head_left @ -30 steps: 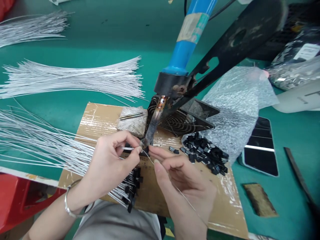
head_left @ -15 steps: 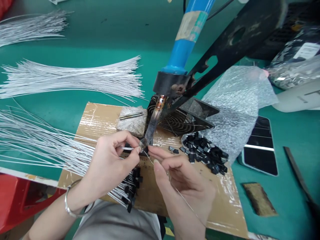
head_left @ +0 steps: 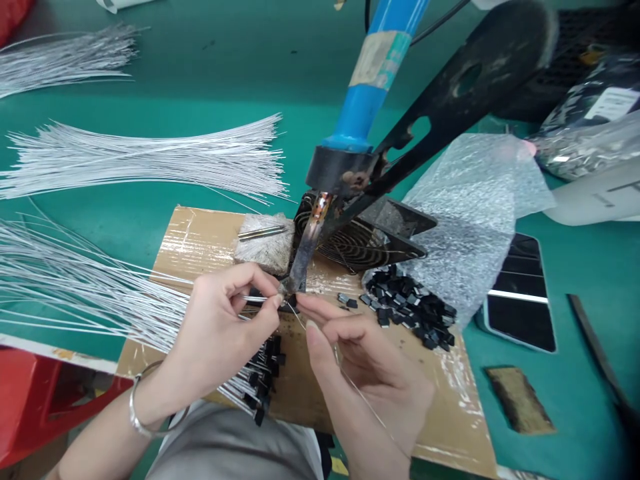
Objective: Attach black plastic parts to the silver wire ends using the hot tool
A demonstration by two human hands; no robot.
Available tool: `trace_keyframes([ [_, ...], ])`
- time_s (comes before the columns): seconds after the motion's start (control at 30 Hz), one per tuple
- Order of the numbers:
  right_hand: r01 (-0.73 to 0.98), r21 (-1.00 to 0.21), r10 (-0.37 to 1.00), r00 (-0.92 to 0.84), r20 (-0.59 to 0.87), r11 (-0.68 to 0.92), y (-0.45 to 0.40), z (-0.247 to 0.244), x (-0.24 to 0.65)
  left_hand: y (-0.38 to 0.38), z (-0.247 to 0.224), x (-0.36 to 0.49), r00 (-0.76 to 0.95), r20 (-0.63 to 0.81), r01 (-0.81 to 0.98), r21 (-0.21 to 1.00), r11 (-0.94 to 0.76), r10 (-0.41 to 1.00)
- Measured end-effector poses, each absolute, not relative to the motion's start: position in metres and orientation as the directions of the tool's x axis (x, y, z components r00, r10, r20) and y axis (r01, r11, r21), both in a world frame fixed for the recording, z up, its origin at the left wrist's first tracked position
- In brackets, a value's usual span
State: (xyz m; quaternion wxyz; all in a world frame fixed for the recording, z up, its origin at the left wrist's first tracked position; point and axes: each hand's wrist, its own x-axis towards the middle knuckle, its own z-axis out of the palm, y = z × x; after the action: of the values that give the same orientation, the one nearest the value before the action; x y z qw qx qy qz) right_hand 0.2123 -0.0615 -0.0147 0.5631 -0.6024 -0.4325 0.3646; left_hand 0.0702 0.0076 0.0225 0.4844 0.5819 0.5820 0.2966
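My left hand pinches a thin white wire close to its end, right under the tip of a soldering iron with a blue handle. Between the thumb and fingers of my right hand is a strand of solder wire, its end reaching the iron tip. The exact joint at the tip is too small and partly covered by fingers to make out. Below my left hand lie wires with black connectors on their ends. To the right of the iron is a pile of small black connectors.
A cardboard sheet covers the green table. Behind the iron stands a black fan, beside a block with metal rods. Bundles of white wires lie left. Bubble wrap, a phone and a brown sponge are right.
Both hands stay almost where they were at the iron tip. My right hand has shifted very slightly, the solder wire still in its fingers.
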Motion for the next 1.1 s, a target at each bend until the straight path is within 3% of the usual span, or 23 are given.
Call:
trace_keyframes([
  [0.13,0.087,-0.996,0.919,0.394,0.001,-0.036,-0.0628,-0.0116,0.2102,0.0066,0.0223,0.0701,0.141,-0.222,0.392,0.908,0.152,0.965],
  [0.8,0.173,-0.985,0.924,0.378,0.055,-0.013,-0.0644,-0.011,0.2099,0.0063,0.0211,0.0705,0.14,-0.194,0.386,0.914,0.127,0.971],
  [1.1,0.197,-0.98,0.925,0.367,0.093,0.021,-0.0624,-0.0177,0.2128,0.008,0.0205,0.073,0.131,-0.249,0.385,0.905,0.182,0.96],
])
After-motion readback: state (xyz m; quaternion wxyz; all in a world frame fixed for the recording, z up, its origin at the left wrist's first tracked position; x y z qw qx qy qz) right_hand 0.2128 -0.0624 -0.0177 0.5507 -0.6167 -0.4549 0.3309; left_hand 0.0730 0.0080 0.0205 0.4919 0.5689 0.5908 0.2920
